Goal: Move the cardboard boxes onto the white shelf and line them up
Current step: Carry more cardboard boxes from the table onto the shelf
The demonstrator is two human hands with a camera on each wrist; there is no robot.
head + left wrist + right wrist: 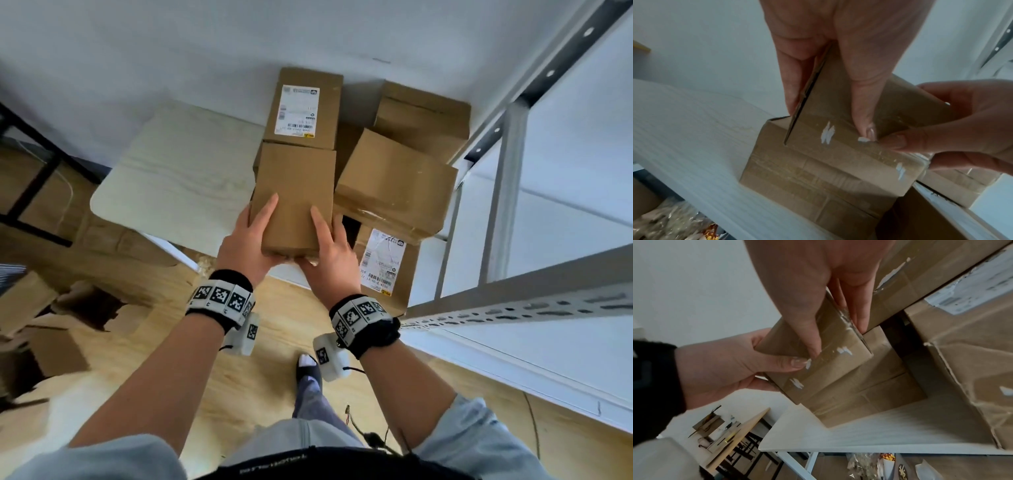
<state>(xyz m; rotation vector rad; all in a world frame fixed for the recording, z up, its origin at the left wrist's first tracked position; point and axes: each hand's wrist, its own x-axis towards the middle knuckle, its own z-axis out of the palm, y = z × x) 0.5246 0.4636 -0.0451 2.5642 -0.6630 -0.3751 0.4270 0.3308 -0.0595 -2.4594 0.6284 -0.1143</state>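
Observation:
A plain cardboard box (294, 198) is held at its near end by both hands. My left hand (263, 233) grips its left side, with the thumb (865, 123) on the taped front face. On the right side is my right hand (838, 340), thumb on the same face. The held box is over a lower box (818, 175) in a pile on a white tabletop (178, 171); whether the two touch is unclear. The pile also holds a labelled box (305, 109), a tilted box (394, 181) and another labelled box (387, 267). A white shelf board (565, 192) lies to the right.
A grey metal rack frame (513, 301) with slotted beams stands close on the right, and its upright (503, 192) is next to the pile. More cardboard boxes (58, 346) lie on the wooden floor at the left. A black-framed table (34, 144) stands far left.

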